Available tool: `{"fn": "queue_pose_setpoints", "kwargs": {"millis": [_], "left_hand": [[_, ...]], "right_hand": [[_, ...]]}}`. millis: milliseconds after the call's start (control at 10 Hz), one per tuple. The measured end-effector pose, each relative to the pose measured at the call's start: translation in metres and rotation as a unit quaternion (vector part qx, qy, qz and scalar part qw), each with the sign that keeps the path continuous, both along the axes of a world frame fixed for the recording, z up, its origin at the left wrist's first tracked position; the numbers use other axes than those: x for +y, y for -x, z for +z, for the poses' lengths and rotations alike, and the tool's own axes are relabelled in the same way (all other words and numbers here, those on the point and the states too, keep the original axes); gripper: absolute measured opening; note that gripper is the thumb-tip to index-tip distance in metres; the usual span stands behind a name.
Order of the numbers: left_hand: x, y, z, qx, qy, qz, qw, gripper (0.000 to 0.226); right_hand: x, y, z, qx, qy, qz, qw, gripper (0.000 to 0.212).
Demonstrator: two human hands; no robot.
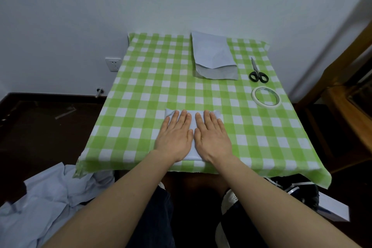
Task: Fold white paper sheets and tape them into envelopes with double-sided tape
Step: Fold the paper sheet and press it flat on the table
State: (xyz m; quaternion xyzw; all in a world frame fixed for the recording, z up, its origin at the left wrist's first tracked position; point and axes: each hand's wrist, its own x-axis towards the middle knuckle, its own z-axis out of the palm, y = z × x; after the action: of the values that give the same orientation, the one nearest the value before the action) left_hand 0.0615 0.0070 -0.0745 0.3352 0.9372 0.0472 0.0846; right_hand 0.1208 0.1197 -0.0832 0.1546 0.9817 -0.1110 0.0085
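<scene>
Folded white paper sheet (193, 125): lies flat at the near middle of the tabletop, mostly covered by both hands; its far edge and corners show beyond the fingertips.
Left hand (174, 137): flat, fingers straight and together, palm pressing down on the left half of the folded sheet; grasps nothing.
Right hand (212, 137): flat likewise, pressing the right half, just beside the left hand.
Tabletop (141, 78): covered by a green-and-white checked cloth.
Second white paper piece with folded flap (214, 57): far side, right of centre.
Black-handled scissors (257, 71): closed, right of that paper piece.
White ring-shaped roll of double-sided tape (265, 97): lies flat near the right edge, just nearer than the scissors.
Crumpled white paper heap (46, 203): on the floor, lower left.
</scene>
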Motion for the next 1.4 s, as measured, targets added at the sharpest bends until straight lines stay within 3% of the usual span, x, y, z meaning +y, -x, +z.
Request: {"fn": "queue_pose_setpoints", "kwargs": {"millis": [1400], "left_hand": [[0.0, -0.0016, -0.0096, 0.034, -0.011, 0.004, 0.999, 0.054]], "right_hand": [[-0.0015, -0.0007, -0.0048, 0.009, -0.012, -0.004, 1.0, 0.083]]}}
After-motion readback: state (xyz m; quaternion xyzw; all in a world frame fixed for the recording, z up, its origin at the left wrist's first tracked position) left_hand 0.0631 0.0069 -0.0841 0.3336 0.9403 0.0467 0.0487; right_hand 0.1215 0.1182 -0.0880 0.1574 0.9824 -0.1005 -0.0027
